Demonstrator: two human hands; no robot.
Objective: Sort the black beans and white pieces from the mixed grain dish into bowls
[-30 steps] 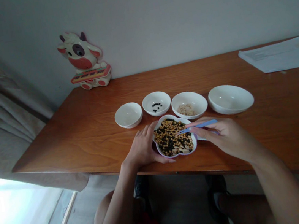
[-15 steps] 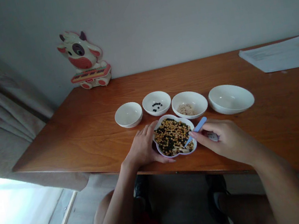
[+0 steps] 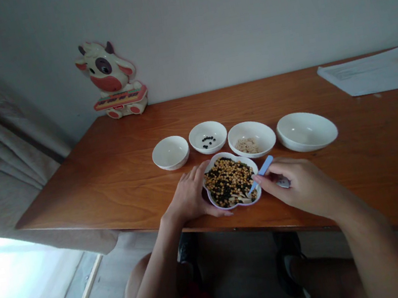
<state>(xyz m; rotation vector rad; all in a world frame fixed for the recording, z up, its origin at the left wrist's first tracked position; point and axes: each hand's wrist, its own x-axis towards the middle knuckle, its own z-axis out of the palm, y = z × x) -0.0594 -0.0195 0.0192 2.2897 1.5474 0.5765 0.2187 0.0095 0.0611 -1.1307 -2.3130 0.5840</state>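
My left hand (image 3: 190, 195) curls around the left side of a white flower-shaped bowl (image 3: 213, 201) with a lilac rim, thumb at the near edge. Yellow and dark beans (image 3: 230, 177) mixed together fill the bowl, with several pale, seed-like pieces (image 3: 239, 198) at its near side. Between the thumb and fingers of my right hand (image 3: 295, 181) are light-blue tweezers (image 3: 264, 167), slanting down. Their tips touch or hover just over the pale pieces; which of the two I cannot tell.
Behind the flower bowl stand a white bowl (image 3: 171, 153) at left, one with several black beans (image 3: 208, 137), one with pale pieces (image 3: 251, 138), and a larger bowl (image 3: 307, 131) at right. A cow toy (image 3: 113, 79) and paper sheets (image 3: 378, 72) lie farther back on the table.
The tweezers' tips have shifted slightly to the right among the pale pieces. My left hand and the bowls keep their places.
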